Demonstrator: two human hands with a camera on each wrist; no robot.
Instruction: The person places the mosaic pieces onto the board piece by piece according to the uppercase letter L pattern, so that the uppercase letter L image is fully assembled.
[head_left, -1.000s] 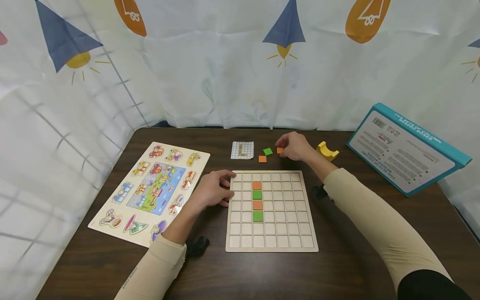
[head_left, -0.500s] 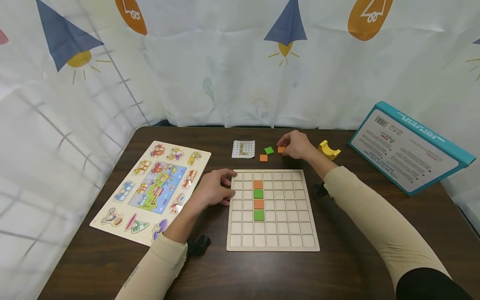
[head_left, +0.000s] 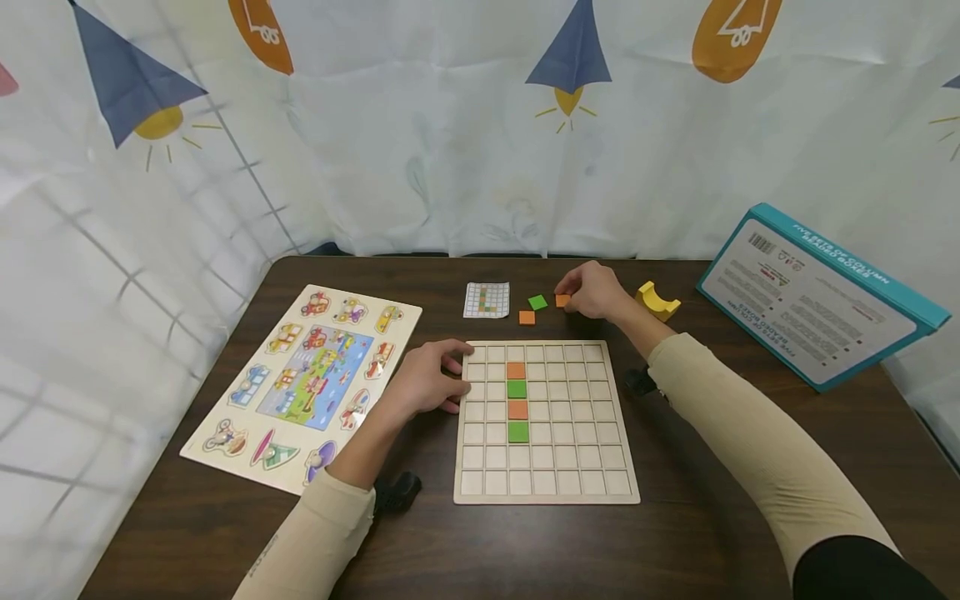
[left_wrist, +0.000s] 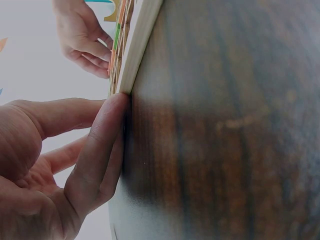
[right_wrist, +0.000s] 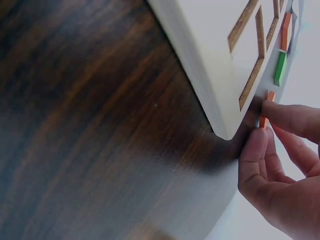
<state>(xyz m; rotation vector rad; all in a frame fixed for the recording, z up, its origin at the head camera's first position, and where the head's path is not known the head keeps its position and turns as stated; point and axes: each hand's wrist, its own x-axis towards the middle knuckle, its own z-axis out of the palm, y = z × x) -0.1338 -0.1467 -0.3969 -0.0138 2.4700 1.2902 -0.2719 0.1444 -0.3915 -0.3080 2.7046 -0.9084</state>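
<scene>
My right hand point(head_left: 595, 290) is behind the gridded wooden board point(head_left: 567, 457), pinching an orange square tile point(head_left: 562, 300) between thumb and fingers. The right wrist view shows that orange tile point(right_wrist: 263, 122) held at its edges, low by the tabletop. Beside it lie a loose green tile point(head_left: 537, 302) and another orange tile point(head_left: 527, 317). My left hand point(head_left: 422, 379) touches the board's left edge with fairly straight fingers; the left wrist view shows a fingertip point(left_wrist: 118, 100) against that edge. One column of the board holds several tiles, orange and green by turns.
A small printed grid card point(head_left: 486, 300) lies behind the board. To the left is a wooden picture puzzle point(head_left: 401, 314) with vehicle pieces. A yellow curved block point(head_left: 657, 302) sits right of my right hand, and a teal-edged box point(head_left: 817, 308) stands at the far right.
Both hands keep their places, the right at the orange tile and the left at the board's edge. The head view shifts only slightly.
</scene>
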